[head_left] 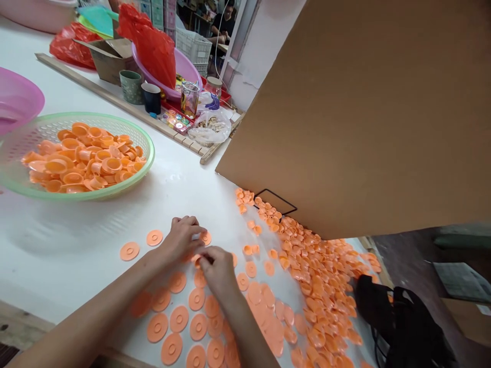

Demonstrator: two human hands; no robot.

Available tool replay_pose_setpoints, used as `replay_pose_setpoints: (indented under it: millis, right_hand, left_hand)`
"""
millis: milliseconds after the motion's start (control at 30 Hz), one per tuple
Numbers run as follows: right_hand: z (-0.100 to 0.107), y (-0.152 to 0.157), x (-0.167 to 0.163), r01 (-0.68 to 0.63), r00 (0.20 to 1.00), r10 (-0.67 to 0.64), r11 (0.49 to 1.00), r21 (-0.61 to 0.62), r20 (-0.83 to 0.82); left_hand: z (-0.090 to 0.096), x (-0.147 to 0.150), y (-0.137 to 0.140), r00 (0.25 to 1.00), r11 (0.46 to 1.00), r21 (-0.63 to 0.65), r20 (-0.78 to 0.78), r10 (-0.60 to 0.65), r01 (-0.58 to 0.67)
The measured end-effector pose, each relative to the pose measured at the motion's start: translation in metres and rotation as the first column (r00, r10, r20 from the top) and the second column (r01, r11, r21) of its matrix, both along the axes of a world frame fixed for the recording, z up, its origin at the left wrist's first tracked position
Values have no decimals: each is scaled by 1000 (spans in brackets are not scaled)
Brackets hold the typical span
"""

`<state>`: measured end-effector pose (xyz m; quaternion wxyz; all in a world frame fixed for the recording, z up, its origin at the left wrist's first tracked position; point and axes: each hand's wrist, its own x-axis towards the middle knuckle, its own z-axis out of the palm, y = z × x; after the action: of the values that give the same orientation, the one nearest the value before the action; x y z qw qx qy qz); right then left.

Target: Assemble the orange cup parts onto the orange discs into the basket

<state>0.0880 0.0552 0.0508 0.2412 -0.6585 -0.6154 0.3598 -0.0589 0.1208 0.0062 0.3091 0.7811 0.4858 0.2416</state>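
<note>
My left hand (186,236) is closed, its finger and thumb at the edge of a flat round orange plastic disc (206,238). Just beside it, my right hand (219,270) pinches a small orange plastic piece (196,259), mostly covered by the fingers. Around both wrists lie several orange discs with a raised ring in the middle, such as one disc (179,319) between the forearms. Two more discs, one of them a disc (129,251) at the left, lie beyond my left forearm. Small orange cup-like pieces (248,249) lie right of my hands.
A heap of orange cup-like pieces (318,286) spreads along the right, beneath a large cardboard sheet (364,117). A green-rimmed basket (148,171) holds more pieces at the left. Wooden strips (115,102), mugs (131,87) and bags line the back. A person (224,23) sits far behind.
</note>
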Motion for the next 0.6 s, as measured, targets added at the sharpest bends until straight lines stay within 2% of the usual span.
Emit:
replay_pose_setpoints:
  millis: [100,167,233,333,400,500,600]
  right_hand:
    - [-4,28,16,239,955,-261,958,-157,-143]
    - [-8,46,21,263,920,-329,921,-287,-212]
    - [-12,57,21,216,913,-314,913,-346,-259]
    - [-15,63,15,180,924,-279,920,-348,-261]
    - [-13,64,14,168,931,-264,922,-348,-251]
    - [-9,68,15,153,945,-245,917,-369,-217]
    - [-8,73,13,145,965,-216,910,-389,-145]
  left_hand:
    - [1,1,1,1000,1000,-29,-19,2,-2]
    - [1,3,1,1000,1000,-25,-22,19,-19]
    - [1,3,1,999,999,-14,-15,30,-30]
    - [6,0,5,1000,998,-59,11,-1,1]
    - [11,-1,11,998,986,-168,62,5,6]
    - [18,2,21,989,937,-344,112,99,-55]
    - [19,8,26,986,905,-412,70,150,-109]
